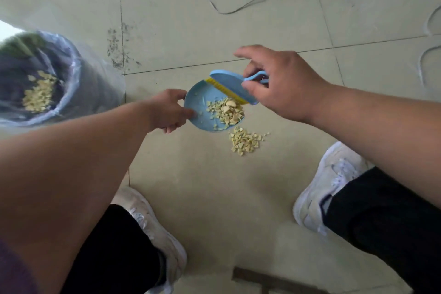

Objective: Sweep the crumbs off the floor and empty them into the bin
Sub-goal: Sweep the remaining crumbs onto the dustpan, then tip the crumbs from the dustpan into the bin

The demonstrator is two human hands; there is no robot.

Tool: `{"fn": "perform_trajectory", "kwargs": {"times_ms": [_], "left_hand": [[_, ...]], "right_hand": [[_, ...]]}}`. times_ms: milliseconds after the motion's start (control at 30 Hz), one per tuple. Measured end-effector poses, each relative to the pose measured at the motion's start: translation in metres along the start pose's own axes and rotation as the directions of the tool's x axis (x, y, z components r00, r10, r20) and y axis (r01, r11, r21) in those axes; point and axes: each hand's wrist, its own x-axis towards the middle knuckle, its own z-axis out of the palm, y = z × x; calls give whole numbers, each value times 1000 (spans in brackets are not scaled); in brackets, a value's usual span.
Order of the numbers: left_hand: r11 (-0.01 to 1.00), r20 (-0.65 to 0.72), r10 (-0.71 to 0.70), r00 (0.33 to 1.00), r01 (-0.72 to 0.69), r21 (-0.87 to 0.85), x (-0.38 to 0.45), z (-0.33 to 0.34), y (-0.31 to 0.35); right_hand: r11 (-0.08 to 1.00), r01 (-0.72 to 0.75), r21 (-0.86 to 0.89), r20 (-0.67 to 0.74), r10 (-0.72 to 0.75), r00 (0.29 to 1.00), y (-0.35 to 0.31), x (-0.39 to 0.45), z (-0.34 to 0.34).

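Observation:
My left hand (170, 111) grips the back edge of a small blue dustpan (202, 112) that lies on the tiled floor. A heap of pale yellow crumbs (228, 111) sits in the pan near its open lip. My right hand (279, 83) holds a blue hand brush (232, 86) by its handle, and the yellow bristles rest over the pan beside that heap. A second small pile of crumbs (245, 141) lies on the floor just in front of the pan. The bin (78, 79), lined with a clear bag, stands at the left with crumbs inside (39, 94).
My two white shoes (152, 227) (331, 184) stand on either side of the floor below the pan. A thin dark cable (214, 5) snakes across the tiles farther away. A dark strip (274, 279) lies on the floor at the bottom.

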Motion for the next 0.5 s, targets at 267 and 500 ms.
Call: {"fn": "perform_trajectory", "kwargs": {"times_ms": [267,500], "left_hand": [[995,-96,83,992,-87,-48,-93,-92,43],[994,-204,80,976,-93,-56,-156,-207,22]], "right_hand": [[974,16,228,-314,58,948,-84,1,-72],[935,109,339,-331,10,944,-176,63,-43]]}}
